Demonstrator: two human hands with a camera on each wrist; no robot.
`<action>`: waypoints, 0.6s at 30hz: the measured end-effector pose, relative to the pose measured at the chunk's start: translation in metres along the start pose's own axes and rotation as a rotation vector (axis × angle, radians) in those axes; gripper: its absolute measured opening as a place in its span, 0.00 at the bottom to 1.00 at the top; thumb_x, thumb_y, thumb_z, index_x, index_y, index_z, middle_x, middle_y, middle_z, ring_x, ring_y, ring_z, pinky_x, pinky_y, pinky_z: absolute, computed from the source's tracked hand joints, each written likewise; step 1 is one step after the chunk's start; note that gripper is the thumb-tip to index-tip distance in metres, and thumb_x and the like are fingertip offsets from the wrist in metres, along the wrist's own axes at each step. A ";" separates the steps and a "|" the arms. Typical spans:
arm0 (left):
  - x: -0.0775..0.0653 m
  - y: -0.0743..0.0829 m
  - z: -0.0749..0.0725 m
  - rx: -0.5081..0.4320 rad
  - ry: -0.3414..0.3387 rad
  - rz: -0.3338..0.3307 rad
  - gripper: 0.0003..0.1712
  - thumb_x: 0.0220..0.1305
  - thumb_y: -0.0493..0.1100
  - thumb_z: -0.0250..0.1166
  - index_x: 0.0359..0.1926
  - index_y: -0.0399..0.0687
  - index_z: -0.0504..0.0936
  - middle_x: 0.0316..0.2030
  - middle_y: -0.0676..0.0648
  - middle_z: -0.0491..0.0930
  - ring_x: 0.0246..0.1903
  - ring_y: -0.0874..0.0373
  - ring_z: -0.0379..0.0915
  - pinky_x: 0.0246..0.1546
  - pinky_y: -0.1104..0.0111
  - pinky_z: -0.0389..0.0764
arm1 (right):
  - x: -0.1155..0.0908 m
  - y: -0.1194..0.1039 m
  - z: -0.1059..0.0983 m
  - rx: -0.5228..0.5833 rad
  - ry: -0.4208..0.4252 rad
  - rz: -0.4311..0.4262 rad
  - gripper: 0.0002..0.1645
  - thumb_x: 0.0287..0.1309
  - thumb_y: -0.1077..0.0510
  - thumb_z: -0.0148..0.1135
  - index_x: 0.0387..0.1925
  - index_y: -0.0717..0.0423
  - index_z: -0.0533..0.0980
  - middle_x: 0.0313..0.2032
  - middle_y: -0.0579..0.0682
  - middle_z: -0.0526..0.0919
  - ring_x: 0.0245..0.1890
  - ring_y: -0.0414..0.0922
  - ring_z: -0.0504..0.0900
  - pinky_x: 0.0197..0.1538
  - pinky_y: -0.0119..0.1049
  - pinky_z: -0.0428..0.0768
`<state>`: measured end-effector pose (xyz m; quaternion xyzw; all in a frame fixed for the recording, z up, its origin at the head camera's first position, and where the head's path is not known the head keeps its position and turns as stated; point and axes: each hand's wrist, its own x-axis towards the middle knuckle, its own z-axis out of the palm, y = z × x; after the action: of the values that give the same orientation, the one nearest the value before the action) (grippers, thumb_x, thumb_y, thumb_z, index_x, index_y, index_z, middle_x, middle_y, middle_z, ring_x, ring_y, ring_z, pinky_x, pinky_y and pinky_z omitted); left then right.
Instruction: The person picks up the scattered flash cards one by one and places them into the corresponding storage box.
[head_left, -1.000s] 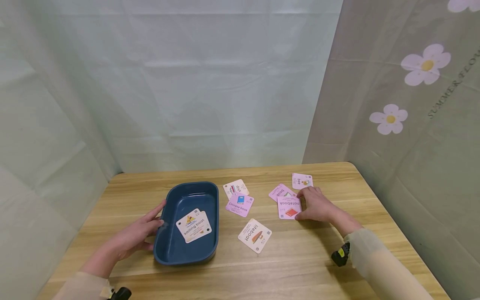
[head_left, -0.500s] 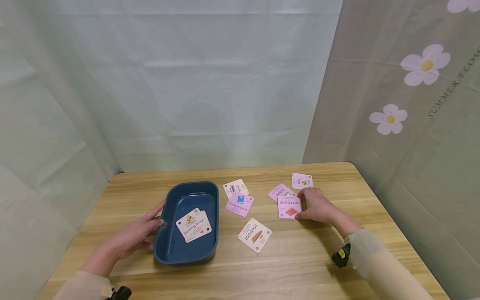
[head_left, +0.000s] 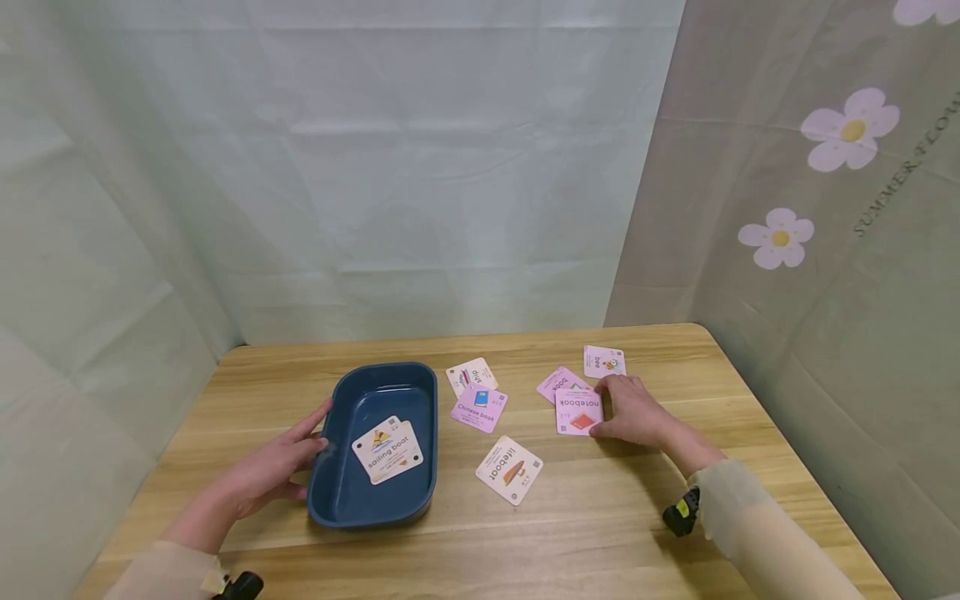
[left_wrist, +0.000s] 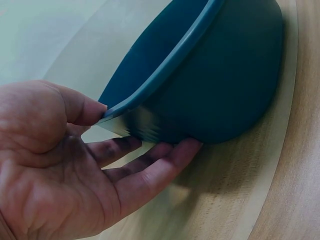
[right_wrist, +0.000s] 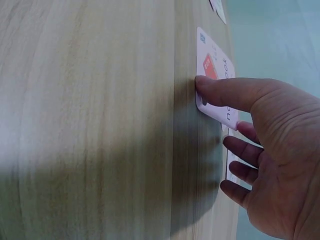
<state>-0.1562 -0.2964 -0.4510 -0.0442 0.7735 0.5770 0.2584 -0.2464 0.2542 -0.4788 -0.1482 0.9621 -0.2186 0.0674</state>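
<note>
My left hand (head_left: 277,473) rests against the left outer wall of a dark blue rectangular basin (head_left: 324,508), fingers spread, thumb at its rim in the left wrist view. Inside the basin lie a sailing boat card (head_left: 381,454) and another card mostly beneath it. On the right, my right hand (head_left: 636,410) pinches a pink notebook card (head_left: 579,412) between thumb and index finger at its edge; the other fingers hang loosely bent in the right wrist view. The notebook card partly covers a pink book card (head_left: 558,383). Just behind lies a bee card (head_left: 600,360).
Between basin and right hand lie a lifeboat card (head_left: 510,471) and a Chinese book card (head_left: 480,408) overlapping a ship card (head_left: 471,373). The wooden table (head_left: 525,550) is bounded by a pale curtain (head_left: 435,208) behind and at the sides.
The notebook card has shifted very slightly away from me under my right hand. The left hand and basin look unmoved.
</note>
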 end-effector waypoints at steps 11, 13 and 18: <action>0.001 -0.001 0.000 -0.003 0.001 0.003 0.42 0.81 0.45 0.48 0.82 0.70 0.35 0.76 0.25 0.42 0.69 0.23 0.55 0.44 0.50 0.84 | 0.002 -0.002 0.001 0.117 -0.020 0.017 0.42 0.43 0.58 0.84 0.57 0.62 0.69 0.45 0.52 0.82 0.49 0.53 0.71 0.56 0.52 0.68; 0.001 -0.001 0.000 -0.001 0.002 0.006 0.42 0.81 0.45 0.48 0.82 0.70 0.35 0.76 0.24 0.42 0.68 0.24 0.56 0.43 0.50 0.84 | 0.002 -0.003 0.000 0.126 -0.025 0.014 0.44 0.44 0.59 0.83 0.60 0.62 0.68 0.44 0.50 0.82 0.49 0.53 0.71 0.56 0.52 0.67; -0.001 0.000 0.001 -0.005 0.006 0.003 0.42 0.81 0.44 0.48 0.82 0.70 0.36 0.76 0.25 0.44 0.68 0.26 0.59 0.43 0.51 0.83 | 0.002 -0.004 0.000 0.105 -0.041 0.012 0.47 0.46 0.59 0.82 0.65 0.61 0.67 0.42 0.48 0.82 0.48 0.51 0.71 0.55 0.52 0.68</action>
<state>-0.1553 -0.2958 -0.4513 -0.0452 0.7729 0.5793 0.2551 -0.2475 0.2500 -0.4773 -0.1430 0.9487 -0.2650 0.0963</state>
